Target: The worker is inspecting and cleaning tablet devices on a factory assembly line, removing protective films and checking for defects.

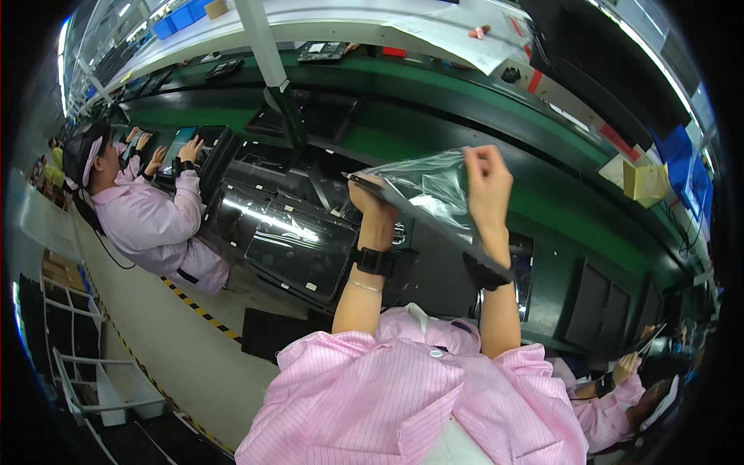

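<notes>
Plastic-wrapped panel (434,198) is up in front of us, lifted clear of the green conveyor table (542,194) and tilted so its glossy face turns toward our eyes. Our left hand (372,205) closes its grip on the panel's left corner from underneath, fingers curled around the edge, wrist strap just below. Our right hand (487,182) pinches the top edge of the clear film, thumb and fingers pressed together on it, with the forearm running down behind the panel's lower right corner. We judge that holding it by corner and edge keeps our fingers off the face, and that the tilt lets the overhead light slide across the wrapping.

Below and left of the panel, larger dark screens (298,244) lie flat on the table, their wrapped faces catching a bright streak of light. Farther left of the panel, a co-worker in a pink smock (151,225) leans over a similar screen, both hands on it. To the lower right of the panel another person's hand and pink sleeve (612,387) show near the rim. Above the panel the table curves away, with a white upright post (263,46) and a shelf carrying papers. Far to the lower left of the panel, a grey floor with yellow-black edge tape (198,310) and a white rack (77,364).
</notes>
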Motion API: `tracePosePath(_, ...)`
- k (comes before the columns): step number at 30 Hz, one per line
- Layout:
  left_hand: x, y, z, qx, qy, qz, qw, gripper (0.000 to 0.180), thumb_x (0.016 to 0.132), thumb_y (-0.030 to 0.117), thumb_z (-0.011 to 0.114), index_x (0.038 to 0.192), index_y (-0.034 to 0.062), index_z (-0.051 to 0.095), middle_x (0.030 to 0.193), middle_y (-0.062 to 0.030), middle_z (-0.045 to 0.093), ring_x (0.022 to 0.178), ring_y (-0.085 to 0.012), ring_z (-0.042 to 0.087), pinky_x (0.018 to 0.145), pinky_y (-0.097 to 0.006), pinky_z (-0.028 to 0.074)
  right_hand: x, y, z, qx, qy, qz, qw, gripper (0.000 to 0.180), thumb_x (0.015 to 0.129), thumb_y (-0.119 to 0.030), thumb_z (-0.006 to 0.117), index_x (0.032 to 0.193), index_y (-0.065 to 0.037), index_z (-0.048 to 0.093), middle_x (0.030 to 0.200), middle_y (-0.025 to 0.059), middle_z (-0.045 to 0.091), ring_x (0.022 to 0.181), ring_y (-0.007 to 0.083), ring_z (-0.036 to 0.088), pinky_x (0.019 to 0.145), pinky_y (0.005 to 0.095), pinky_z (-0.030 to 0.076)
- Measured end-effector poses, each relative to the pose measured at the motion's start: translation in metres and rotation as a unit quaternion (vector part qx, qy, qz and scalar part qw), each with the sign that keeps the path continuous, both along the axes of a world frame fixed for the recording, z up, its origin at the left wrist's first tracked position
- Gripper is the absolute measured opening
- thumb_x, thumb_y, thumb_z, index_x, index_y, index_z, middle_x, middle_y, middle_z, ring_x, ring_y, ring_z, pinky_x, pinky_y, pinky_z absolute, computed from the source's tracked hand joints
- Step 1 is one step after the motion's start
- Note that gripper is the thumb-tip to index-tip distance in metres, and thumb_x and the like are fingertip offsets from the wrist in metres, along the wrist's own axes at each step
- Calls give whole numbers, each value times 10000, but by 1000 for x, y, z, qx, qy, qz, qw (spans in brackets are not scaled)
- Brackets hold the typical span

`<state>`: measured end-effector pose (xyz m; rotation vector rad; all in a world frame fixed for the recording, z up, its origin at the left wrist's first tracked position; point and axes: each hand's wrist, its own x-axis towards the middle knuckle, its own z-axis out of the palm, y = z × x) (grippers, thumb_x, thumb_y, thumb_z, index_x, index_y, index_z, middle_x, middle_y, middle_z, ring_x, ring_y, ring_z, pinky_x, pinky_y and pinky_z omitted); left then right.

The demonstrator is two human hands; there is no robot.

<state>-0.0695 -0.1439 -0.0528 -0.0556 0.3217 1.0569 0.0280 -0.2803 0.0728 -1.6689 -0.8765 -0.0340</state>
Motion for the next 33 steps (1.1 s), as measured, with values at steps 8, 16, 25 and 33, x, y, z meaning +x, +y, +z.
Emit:
tracePosePath(8,-32,7,65,209,116,215,947,502,953,306,285,481,138,295,406,12,276,327,-86,255,327,-206,222,-39,-93,22,125,-390,4,912,98,832,-97,620,767,-28,595,634,20,549,498,139,481,460,262,381)
tracePosePath(16,-22,22,55,408,-154,115,893,632,978,344,125,496,53,411,402,-101,389,294,-197,354,300,-257,391,-73,-121,42,-10,-246,433,867,535,809,-580,501,743,-57,595,601,29,523,526,194,490,495,293,386)
tracePosePath(25,-62,63,9,535,-213,39,816,450,977,269,231,693,48,502,625,-114,532,557,-227,504,552,-328,439,-44,-139,-5,-57,60,439,894,295,783,-230,589,573,-29,539,512,41,487,525,197,494,561,294,403)
tracePosePath(33,-59,56,-26,475,-228,96,844,434,971,322,274,835,1,534,710,-139,560,620,-248,544,587,-353,488,-99,-91,3,216,138,249,934,367,836,-237,458,1098,20,463,1068,184,529,1111,298,463,924,397,366)
